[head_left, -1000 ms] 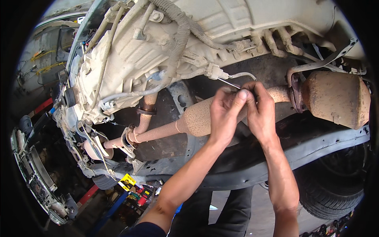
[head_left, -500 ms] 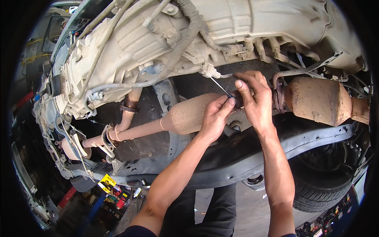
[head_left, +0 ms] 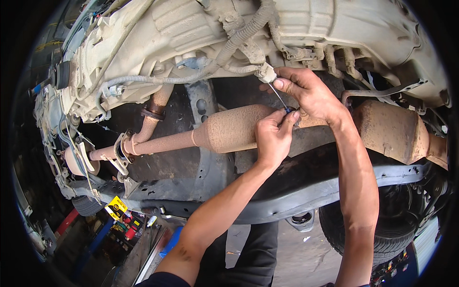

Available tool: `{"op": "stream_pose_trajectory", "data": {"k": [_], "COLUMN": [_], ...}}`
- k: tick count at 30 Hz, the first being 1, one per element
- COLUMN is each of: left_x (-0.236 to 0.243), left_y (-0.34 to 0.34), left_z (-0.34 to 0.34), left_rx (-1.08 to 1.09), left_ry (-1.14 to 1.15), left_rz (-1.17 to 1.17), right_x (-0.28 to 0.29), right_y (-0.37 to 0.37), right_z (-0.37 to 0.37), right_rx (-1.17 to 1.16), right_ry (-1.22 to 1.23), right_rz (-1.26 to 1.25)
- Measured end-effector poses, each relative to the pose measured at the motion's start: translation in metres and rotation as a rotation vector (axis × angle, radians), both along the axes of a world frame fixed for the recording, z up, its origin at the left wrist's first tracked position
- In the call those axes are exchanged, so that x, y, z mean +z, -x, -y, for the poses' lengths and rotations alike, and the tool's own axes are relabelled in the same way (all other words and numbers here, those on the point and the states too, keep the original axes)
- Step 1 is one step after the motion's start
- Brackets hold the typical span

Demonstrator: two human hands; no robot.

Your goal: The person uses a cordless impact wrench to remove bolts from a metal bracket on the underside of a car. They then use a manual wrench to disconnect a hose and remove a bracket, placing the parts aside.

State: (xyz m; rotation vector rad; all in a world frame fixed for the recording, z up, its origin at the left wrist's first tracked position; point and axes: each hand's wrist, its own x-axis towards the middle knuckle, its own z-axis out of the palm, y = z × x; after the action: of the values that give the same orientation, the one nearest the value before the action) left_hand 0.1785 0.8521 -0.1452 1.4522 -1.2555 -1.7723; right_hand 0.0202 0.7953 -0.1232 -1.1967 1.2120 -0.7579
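Observation:
My left hand [head_left: 275,135] is closed around a small screwdriver [head_left: 281,100] with a thin metal shaft and a blue handle, which is mostly hidden in the fingers. The shaft slants up to the left, and its tip meets a pale, dirty electrical connector [head_left: 266,72] under the vehicle. My right hand [head_left: 313,93] comes from the right, with its thumb and fingers pinched at the connector's right end. A corrugated cable sleeve [head_left: 201,72] leads to the connector from the left. The rusty exhaust pipe [head_left: 162,144] with its swollen section [head_left: 234,129] runs just behind my left hand.
A pale transmission housing [head_left: 186,28] fills the space above. Along the lower side runs a grey frame rail [head_left: 306,193]. A second rusty exhaust canister [head_left: 389,131] and a tyre [head_left: 397,239] stand at the right. A yellow box [head_left: 116,207] and tools lie at the lower left.
My right hand has moved up to the connector, its fingers now at the connector's end. The left hand keeps the screwdriver tip at the connector. The view has shifted slightly.

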Motion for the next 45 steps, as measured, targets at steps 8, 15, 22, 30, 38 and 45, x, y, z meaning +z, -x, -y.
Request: {"op": "stream_pose_trajectory", "data": {"k": [8,15,22,30,38,45], "left_x": [-0.012,0.0,0.007,-0.001,-0.004,-0.003], "left_y": [-0.003,-0.021,-0.008,-0.007,-0.004,-0.012], "left_z": [0.011,0.011,-0.001,-0.007,-0.007,-0.004], "left_rx": [-0.05,-0.168,-0.05,-0.027,0.064,-0.044], "left_ry": [-0.051,0.016,0.088,0.198,0.191,0.13], "left_rz": [-0.299,-0.198,0.027,0.123,0.008,0.041], "right_x": [-0.005,-0.003,-0.004,-0.009,-0.003,-0.002], "right_y": [-0.007,-0.009,-0.01,-0.03,-0.026,-0.026], "right_z": [-0.008,-0.01,-0.008,-0.023,-0.021,-0.019], "right_rx": [-0.124,-0.196,-0.134,-0.254,-0.172,-0.199], "right_ry": [0.079,0.115,0.022,0.393,0.347,0.377], "right_rz": [-0.107,-0.061,-0.119,-0.475,-0.554,-0.526]}}
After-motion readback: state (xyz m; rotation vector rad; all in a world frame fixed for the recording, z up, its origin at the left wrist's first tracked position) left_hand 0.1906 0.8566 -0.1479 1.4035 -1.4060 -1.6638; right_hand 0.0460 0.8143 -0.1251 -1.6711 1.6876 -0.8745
